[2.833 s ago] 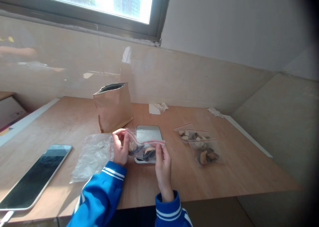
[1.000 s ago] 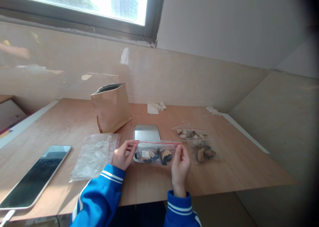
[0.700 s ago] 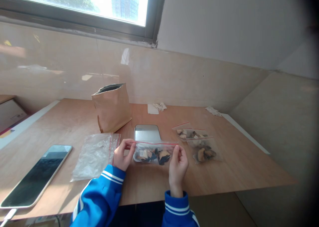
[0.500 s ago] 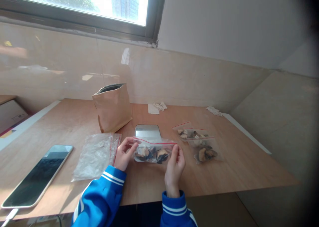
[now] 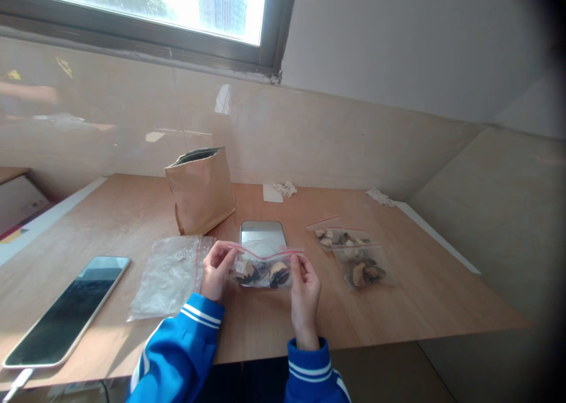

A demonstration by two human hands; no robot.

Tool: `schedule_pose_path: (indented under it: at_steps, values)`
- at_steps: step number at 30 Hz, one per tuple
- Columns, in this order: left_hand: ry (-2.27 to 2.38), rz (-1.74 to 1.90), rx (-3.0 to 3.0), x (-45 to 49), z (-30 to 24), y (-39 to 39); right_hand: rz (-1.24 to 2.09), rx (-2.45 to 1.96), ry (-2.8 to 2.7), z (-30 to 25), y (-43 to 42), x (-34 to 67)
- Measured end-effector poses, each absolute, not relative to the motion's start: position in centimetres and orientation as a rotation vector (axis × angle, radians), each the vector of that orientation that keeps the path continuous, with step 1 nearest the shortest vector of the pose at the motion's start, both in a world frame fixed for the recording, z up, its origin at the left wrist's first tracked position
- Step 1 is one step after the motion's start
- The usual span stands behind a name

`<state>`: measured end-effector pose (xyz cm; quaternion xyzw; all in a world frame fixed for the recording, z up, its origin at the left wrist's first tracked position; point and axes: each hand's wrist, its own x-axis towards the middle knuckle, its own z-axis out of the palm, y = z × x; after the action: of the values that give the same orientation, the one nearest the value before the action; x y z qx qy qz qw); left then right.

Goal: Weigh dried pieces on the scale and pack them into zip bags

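Between my two hands a clear zip-lock bag (image 5: 262, 269) is stretched sideways, its red seal strip along the top and dark, tan-edged dried pieces inside. My left hand (image 5: 216, 271) pinches the upper left corner. At the upper right corner, my right hand (image 5: 306, 291) grips the bag between thumb and fingers. Behind the bag, and partly covered by it, lies a flat silver-topped device (image 5: 263, 232). To the left of my left hand is a stack of flat zip-lock bags (image 5: 165, 278). Filled zip-lock bags (image 5: 365, 272) with similar dried pieces rest to the right.
A brown paper bag (image 5: 201, 193) stands with its top open behind the flat bags. A phone (image 5: 68, 314) with a white cable (image 5: 20, 385) lies at the left front. Crumpled tissue (image 5: 285, 189) and more tissue (image 5: 380, 197) sit along the wall side of the table (image 5: 411, 291).
The held bag and my right hand have shifted slightly left. The bag's seal edge now sags more in the middle, with the hands closer together.
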<state>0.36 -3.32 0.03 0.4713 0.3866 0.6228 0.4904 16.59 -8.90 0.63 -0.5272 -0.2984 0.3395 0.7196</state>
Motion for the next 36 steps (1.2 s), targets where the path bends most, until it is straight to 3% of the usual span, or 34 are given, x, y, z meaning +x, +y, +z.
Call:
schedule_pose_path:
  at_steps: [12,24,36]
  values:
    - [1.028,1.562,1.163,0.2,0.1,-3.2,0.657,-1.16,-0.596,0.2,-8.8,16.7]
    - [0.918,1.381,1.106,0.7,0.2,-3.3,0.814,-1.005,-0.752,1.8,-9.1,16.0]
    - [0.839,1.414,0.958,0.6,0.0,-3.3,0.771,-1.219,-0.749,0.8,-9.1,16.9]
